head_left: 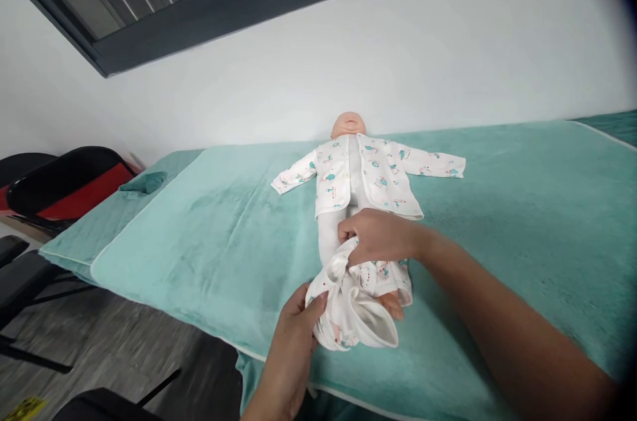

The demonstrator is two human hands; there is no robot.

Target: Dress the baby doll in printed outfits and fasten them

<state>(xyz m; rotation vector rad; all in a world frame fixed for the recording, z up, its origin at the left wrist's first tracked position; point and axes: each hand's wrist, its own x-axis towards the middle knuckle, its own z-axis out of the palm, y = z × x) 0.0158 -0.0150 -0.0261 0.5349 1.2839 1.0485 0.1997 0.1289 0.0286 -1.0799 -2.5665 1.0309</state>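
Observation:
A baby doll (349, 123) lies on its back on a teal blanket, its head toward the wall. It wears an open white printed jacket (385, 172) with sleeves spread out. White printed pants (343, 315) are bunched around its lower legs, and one bare foot (392, 305) shows beside the cloth. My left hand (296, 335) pinches the pants at their lower left edge. Closed on the upper part of the same cloth, near the doll's knees, is my right hand (375, 235); its fingertips are partly hidden in the folds.
The teal blanket (239, 208) covers a table against a white wall (423, 56). A dark-framed window (199, 2) is above. Black and red chairs (79, 188) stand at the left, and another black chair (102, 404) is near the bottom edge.

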